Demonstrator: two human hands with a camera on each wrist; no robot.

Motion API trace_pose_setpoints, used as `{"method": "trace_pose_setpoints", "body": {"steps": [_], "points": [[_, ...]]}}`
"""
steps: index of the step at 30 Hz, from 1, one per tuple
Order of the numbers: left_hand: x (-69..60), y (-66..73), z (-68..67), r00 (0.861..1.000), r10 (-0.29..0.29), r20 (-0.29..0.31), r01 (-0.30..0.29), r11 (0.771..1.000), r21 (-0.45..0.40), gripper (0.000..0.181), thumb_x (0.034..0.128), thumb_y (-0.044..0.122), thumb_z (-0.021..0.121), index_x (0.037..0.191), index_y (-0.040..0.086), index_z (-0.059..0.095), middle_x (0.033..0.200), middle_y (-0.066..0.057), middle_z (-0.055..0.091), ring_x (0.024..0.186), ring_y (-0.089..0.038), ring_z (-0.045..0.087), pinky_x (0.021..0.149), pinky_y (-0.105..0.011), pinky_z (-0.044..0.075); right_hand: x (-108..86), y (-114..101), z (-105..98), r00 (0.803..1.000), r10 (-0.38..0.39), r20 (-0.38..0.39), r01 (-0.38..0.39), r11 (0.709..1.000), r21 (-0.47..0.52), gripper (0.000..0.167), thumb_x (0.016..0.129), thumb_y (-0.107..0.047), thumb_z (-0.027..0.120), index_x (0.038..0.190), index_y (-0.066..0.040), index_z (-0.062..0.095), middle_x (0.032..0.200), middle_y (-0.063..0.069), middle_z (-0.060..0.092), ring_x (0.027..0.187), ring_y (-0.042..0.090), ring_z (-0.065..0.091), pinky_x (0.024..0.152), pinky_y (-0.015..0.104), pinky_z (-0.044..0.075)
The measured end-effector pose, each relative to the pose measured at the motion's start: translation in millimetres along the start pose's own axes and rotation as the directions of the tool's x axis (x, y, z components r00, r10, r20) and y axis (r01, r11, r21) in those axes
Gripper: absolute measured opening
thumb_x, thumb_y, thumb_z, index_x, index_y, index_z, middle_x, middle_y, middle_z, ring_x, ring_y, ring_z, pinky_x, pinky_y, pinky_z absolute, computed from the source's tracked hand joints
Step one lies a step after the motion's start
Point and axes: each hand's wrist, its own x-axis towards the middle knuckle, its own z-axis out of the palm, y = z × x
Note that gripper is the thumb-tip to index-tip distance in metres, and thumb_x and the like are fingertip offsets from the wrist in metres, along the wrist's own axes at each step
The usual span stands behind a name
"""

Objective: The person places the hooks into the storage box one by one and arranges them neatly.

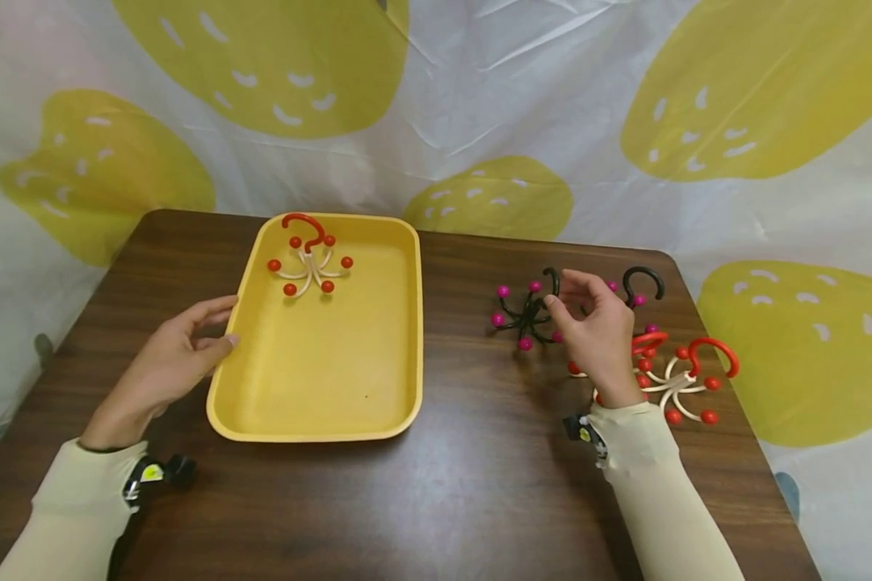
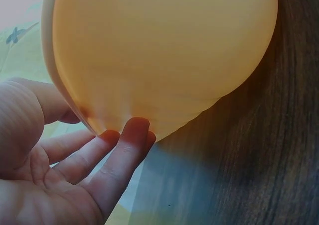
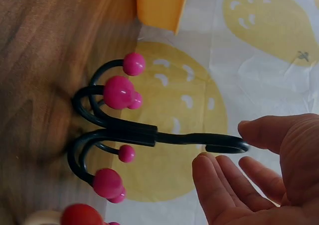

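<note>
My left hand (image 1: 170, 355) is at the left side of a yellow tray (image 1: 320, 436). In the left wrist view its fairly straight fingers (image 2: 119, 160) touch the tray's outer wall (image 2: 164, 60), with the thumb near the rim. On the right, my right hand (image 1: 599, 331) reaches around the hook of a black multi-prong hook hanger with pink ball tips (image 1: 529, 315). The right wrist view shows the black hanger (image 3: 129, 134) upright on the table, its hook between thumb (image 3: 264, 130) and fingers, which stand apart. A cream hanger with red balls and a red hook (image 1: 308, 266) lies inside the tray.
Behind and beside my right hand are another black hanger with pink balls (image 1: 643, 278) and cream hangers with red hooks (image 1: 686, 379), partly hidden by the hand. The brown table (image 1: 465, 484) meets a lemon-print cloth (image 1: 480, 105) at the back.
</note>
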Motion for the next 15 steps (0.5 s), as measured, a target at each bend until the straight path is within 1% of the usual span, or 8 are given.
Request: {"method": "trace_pose_setpoints", "body": {"steps": [2,5,9,12,15], "points": [[0.4,0.1,0.1,1.0,-0.002,-0.001,0.002,1.0,0.002,0.065,0.1083,0.018,0.061,0.166,0.009,0.033,0.16,-0.026,0.045,0.104,-0.007,0.071,0.078,-0.029,0.064,-0.3,2.4,2.5,1.0,0.004,-0.008,-0.004,1.0,-0.003,0.036,0.095,-0.014,0.079,0.129,-0.005,0.072,0.113,0.01,0.078,0.099,0.019,0.075,0.081,0.01,0.056],[0.8,-0.4,0.4,1.0,-0.001,-0.003,0.001,1.0,0.003,0.064,0.1083,0.017,0.061,0.166,0.009,0.033,0.16,-0.026,0.045,0.104,-0.006,0.071,0.078,-0.029,0.064,-0.4,4.7,5.5,1.0,0.003,-0.026,-0.003,1.0,-0.003,0.034,0.095,-0.014,0.08,0.128,-0.007,0.073,0.112,0.01,0.078,0.096,0.006,0.072,0.082,0.015,0.059],[0.4,-1.0,0.6,1.0,0.003,-0.007,-0.003,1.0,0.006,0.064,0.1083,0.017,0.061,0.165,0.009,0.033,0.16,-0.026,0.045,0.102,-0.005,0.07,0.078,-0.029,0.064,0.2,6.3,7.5,0.999,-0.002,-0.044,0.002,1.0,-0.01,0.032,0.095,-0.013,0.079,0.127,-0.007,0.074,0.111,0.011,0.079,0.091,-0.011,0.065,0.081,0.016,0.06],[-0.1,-1.6,0.5,1.0,0.003,-0.009,-0.003,1.0,0.01,0.064,0.1082,0.017,0.061,0.165,0.009,0.034,0.16,-0.026,0.045,0.102,-0.004,0.07,0.077,-0.028,0.064,0.6,7.1,7.9,0.999,-0.003,-0.052,0.002,1.0,-0.014,0.03,0.095,-0.013,0.079,0.125,-0.008,0.076,0.109,0.012,0.08,0.087,-0.016,0.063,0.077,0.011,0.057],[0.0,-2.4,0.6,1.0,0.004,-0.008,-0.004,1.0,0.01,0.064,0.1082,0.017,0.061,0.165,0.009,0.034,0.16,-0.026,0.045,0.102,-0.004,0.07,0.077,-0.028,0.064,1.0,8.4,7.8,0.998,-0.005,-0.063,0.004,1.0,-0.017,0.028,0.095,-0.012,0.078,0.123,-0.008,0.077,0.107,0.012,0.08,0.084,-0.018,0.063,0.075,0.009,0.055]]}}
